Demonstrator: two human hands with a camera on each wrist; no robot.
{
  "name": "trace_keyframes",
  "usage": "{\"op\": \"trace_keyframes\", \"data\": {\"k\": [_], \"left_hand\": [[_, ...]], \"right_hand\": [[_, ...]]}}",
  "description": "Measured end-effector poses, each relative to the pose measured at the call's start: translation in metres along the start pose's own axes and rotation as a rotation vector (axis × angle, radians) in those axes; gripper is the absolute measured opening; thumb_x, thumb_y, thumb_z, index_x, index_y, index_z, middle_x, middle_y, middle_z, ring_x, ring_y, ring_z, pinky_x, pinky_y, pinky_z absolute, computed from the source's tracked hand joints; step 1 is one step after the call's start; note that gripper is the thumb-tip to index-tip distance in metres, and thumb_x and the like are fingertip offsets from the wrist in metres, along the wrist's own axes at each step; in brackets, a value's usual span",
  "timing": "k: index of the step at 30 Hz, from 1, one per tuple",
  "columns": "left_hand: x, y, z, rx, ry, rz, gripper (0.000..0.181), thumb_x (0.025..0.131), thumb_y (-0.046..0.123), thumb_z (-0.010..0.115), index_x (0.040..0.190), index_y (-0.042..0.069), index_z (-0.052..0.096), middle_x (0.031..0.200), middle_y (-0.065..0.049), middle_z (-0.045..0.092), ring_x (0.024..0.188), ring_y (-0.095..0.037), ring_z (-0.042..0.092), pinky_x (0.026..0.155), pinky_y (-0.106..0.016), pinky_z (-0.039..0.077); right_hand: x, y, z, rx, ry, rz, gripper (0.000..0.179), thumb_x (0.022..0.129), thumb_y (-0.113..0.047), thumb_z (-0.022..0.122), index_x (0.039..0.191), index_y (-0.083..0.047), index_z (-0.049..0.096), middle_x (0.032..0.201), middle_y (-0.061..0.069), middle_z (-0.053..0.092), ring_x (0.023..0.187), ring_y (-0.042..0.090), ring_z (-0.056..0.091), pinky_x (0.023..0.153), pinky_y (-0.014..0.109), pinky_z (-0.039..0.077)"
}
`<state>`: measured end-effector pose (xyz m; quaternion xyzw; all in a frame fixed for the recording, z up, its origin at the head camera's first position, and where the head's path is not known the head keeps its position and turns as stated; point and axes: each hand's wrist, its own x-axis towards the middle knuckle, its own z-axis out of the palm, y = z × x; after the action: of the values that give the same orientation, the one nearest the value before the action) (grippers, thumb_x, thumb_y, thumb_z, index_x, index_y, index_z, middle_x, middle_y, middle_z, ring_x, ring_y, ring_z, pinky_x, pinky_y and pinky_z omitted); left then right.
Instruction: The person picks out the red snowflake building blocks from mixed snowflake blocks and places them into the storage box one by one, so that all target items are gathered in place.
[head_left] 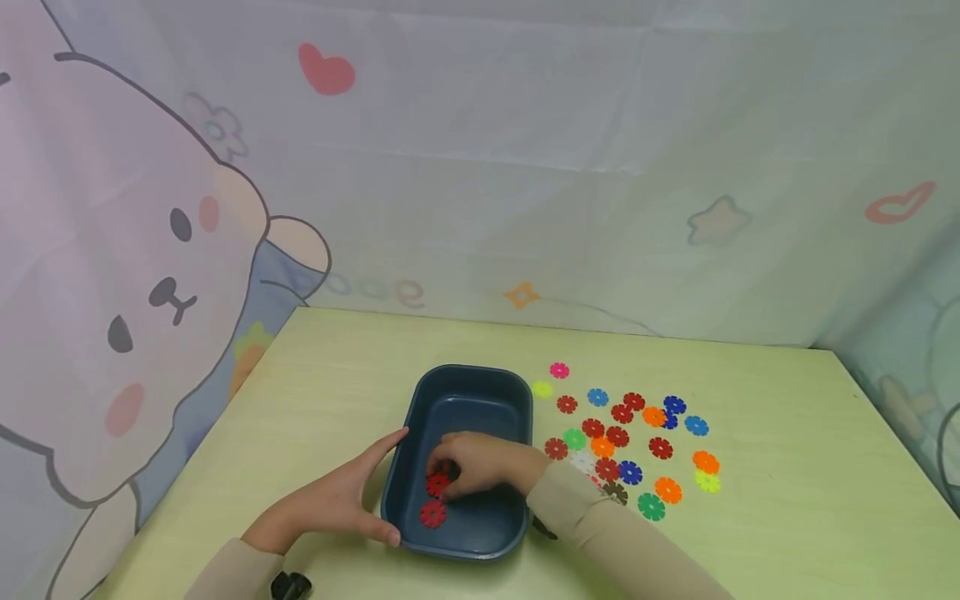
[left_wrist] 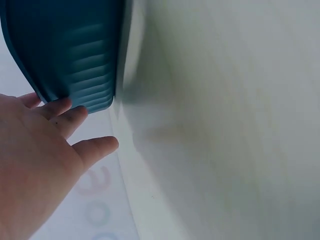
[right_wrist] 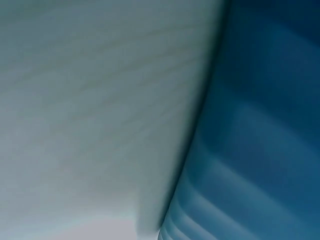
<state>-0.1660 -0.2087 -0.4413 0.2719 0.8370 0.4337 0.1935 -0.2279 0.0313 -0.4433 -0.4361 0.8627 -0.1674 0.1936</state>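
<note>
A dark blue tray (head_left: 480,537) lies on the table. Along its left side is my left hand (head_left: 330,500), thumb and fingers spread straight against the rim; the left wrist view also shows these fingers touching the tray's edge. My right hand (head_left: 476,462) reaches down inside the tray, its bent fingers and thumb pinching a red notched plastic disc (head_left: 437,484), partly covered by the fingertips. Just in front lies a second red notched disc (head_left: 432,514) on the tray floor. The right wrist view shows the tray's ribbed blue wall (right_wrist: 240,150) but no hand.
Right of the tray, several notched discs in many colours lie scattered, among them a green disc (head_left: 652,507), an orange disc (head_left: 668,490) and a pink disc (head_left: 559,371). A printed cloth (head_left: 480,183) hangs behind the pale table (head_left: 787,433).
</note>
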Motion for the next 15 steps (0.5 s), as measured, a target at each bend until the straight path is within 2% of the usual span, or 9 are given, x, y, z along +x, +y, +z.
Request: {"op": "trace_keyframes", "data": {"k": [3, 10, 15], "left_hand": [[0.0012, -0.0005, -0.0002, -0.016, -0.014, -0.007, 0.121, 0.069, 0.025, 0.088, 0.156, 0.01, 0.006, 0.16, -0.018, 0.007, 0.145, -0.039, 0.01, 0.108, -0.065, 0.019], [0.0028, -0.0004, -0.0008, -0.018, -0.019, -0.004, 0.122, 0.068, 0.026, 0.089, 0.156, 0.01, 0.005, 0.16, -0.019, 0.007, 0.145, -0.038, 0.009, 0.109, -0.065, 0.018], [0.0027, -0.0005, -0.0007, -0.028, -0.024, 0.007, 0.123, 0.068, 0.027, 0.089, 0.155, 0.008, 0.004, 0.16, -0.019, 0.006, 0.145, -0.038, 0.008, 0.108, -0.066, 0.017]], "right_hand": [[0.0, 0.0, 0.0005, 0.0, -0.003, -0.002, 0.031, 0.082, -0.025, 0.077, 0.11, -0.015, 0.07, 0.091, -0.008, 0.055, 0.083, 0.004, 0.049, 0.076, 0.016, 0.043], [-0.0015, 0.0011, -0.0012, 0.012, -0.001, -0.013, 0.032, 0.082, -0.025, 0.077, 0.112, -0.015, 0.07, 0.093, -0.007, 0.056, 0.085, 0.004, 0.05, 0.077, 0.017, 0.043], [-0.005, 0.0039, -0.0043, 0.04, 0.051, -0.061, 0.032, 0.083, -0.027, 0.077, 0.112, -0.015, 0.07, 0.093, -0.005, 0.059, 0.084, 0.004, 0.05, 0.075, 0.016, 0.043]]}}
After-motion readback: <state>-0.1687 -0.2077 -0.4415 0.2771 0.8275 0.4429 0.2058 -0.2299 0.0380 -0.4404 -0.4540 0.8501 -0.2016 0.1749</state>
